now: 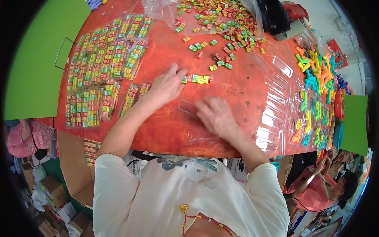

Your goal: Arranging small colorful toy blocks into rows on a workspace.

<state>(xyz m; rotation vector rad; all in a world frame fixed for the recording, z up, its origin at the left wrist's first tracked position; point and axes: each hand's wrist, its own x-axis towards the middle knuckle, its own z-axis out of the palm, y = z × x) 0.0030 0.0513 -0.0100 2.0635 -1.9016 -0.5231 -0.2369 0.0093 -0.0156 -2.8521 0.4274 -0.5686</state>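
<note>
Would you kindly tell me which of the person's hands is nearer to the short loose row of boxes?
Left: the left hand is at the left end of the row of boxes, while the right hand, blurred, is apart from it, lower in the view.

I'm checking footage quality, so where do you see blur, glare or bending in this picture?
Head view: right hand motion-blurred, left hand sharper; head view: white glare on the clear plastic trays at right; head view: fisheye bowing along the front edge of the red table, black corners.
</note>
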